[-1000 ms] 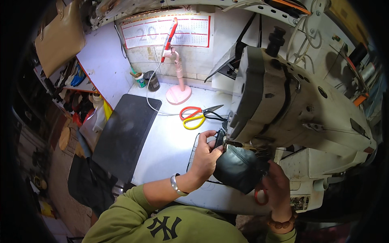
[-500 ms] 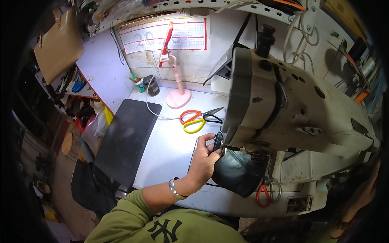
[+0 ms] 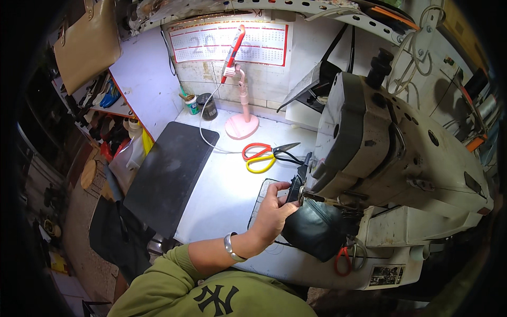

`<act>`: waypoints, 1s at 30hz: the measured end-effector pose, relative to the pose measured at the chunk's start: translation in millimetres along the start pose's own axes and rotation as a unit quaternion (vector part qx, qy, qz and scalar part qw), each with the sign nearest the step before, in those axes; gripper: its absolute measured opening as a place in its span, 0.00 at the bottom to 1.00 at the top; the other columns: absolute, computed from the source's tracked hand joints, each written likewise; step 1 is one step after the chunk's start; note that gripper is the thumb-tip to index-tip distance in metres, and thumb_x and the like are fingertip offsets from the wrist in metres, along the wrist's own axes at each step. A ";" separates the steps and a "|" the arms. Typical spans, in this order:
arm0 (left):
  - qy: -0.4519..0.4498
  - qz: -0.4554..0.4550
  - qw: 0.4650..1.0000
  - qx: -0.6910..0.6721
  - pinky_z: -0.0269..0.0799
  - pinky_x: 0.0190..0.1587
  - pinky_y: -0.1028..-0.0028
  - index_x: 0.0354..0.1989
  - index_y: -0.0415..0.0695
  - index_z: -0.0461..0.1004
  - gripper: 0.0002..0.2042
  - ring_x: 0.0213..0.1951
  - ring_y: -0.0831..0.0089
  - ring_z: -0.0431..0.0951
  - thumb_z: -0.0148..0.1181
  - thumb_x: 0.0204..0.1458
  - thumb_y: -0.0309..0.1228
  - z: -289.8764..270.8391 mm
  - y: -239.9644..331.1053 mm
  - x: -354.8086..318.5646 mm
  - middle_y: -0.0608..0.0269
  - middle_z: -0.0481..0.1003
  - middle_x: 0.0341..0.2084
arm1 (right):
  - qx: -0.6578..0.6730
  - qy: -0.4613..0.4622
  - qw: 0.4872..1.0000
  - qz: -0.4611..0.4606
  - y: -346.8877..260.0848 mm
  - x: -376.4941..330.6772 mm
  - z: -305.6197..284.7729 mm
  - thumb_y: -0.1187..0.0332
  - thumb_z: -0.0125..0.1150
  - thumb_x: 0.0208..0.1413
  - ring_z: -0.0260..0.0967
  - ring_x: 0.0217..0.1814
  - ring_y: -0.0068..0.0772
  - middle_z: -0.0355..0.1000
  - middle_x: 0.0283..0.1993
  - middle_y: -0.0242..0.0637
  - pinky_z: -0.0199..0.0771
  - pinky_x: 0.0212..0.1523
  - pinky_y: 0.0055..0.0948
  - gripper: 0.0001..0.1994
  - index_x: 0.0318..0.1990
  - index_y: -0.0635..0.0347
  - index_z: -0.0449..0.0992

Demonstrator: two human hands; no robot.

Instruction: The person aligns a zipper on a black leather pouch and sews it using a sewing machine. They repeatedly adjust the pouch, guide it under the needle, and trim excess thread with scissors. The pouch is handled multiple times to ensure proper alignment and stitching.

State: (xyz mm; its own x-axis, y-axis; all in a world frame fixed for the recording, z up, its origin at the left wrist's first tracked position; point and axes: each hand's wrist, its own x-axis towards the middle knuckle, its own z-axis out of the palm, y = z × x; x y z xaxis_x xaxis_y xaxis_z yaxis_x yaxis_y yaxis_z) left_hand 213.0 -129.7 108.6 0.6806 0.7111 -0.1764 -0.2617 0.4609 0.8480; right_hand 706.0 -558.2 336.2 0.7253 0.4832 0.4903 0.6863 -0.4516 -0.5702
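Note:
My left hand (image 3: pixel 272 214) grips a dark leather piece (image 3: pixel 314 230) and presses it against the needle area under the head of a white industrial sewing machine (image 3: pixel 391 153). The thumb and fingers pinch the leather's upper left edge by the presser foot. A silver bracelet (image 3: pixel 230 247) sits on that wrist, below an olive green sleeve. My right hand is out of sight, hidden behind the machine or outside the picture.
Red and yellow handled scissors (image 3: pixel 261 156) lie on the white table behind my hand. A black mat (image 3: pixel 169 174) covers the table's left part. A pink desk lamp (image 3: pixel 242 124) stands at the back wall beside two small jars (image 3: pixel 202 105). Small red snips (image 3: pixel 342 260) hang under the machine.
My right hand, which held the leather from the right a second ago, has left the view. My left hand stays on the leather by the needle.

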 end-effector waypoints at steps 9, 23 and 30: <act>-0.051 -0.057 0.996 0.052 0.65 0.44 0.81 0.40 0.38 0.77 0.08 0.35 0.83 0.70 0.53 0.56 0.26 -12.6 3.1 3.1 0.71 0.75 0.34 | 0.125 0.300 0.934 0.149 -5.7 -122.0 133.3 0.46 0.38 0.67 0.65 0.59 0.37 0.66 0.58 0.47 0.65 0.57 0.34 0.31 0.66 0.63 0.60; -0.081 -0.020 0.990 0.115 0.65 0.44 0.81 0.44 0.38 0.75 0.09 0.36 0.85 0.69 0.52 0.59 0.27 -15.9 -1.6 5.7 0.72 0.74 0.35 | 0.114 0.323 0.936 0.077 -42.6 -97.2 120.4 0.60 0.45 0.65 0.66 0.55 0.39 0.67 0.58 0.51 0.68 0.52 0.32 0.22 0.57 0.71 0.69; -0.083 -0.007 0.988 0.127 0.62 0.39 0.81 0.35 0.40 0.72 0.06 0.33 0.85 0.63 0.51 0.59 0.30 -14.1 -2.0 7.6 0.74 0.67 0.28 | 0.185 0.326 0.917 0.134 34.0 -87.6 81.8 0.51 0.40 0.68 0.68 0.44 0.32 0.70 0.49 0.41 0.68 0.46 0.31 0.24 0.54 0.64 0.70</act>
State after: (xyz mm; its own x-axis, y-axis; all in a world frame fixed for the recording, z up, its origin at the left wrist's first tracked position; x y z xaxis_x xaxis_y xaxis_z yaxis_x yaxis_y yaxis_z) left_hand 209.0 -117.8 98.5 0.7909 0.5996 -0.1227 -0.0859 0.3072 0.9478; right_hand 661.4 -554.5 219.9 0.8267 -0.2131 0.5207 0.5004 -0.1446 -0.8536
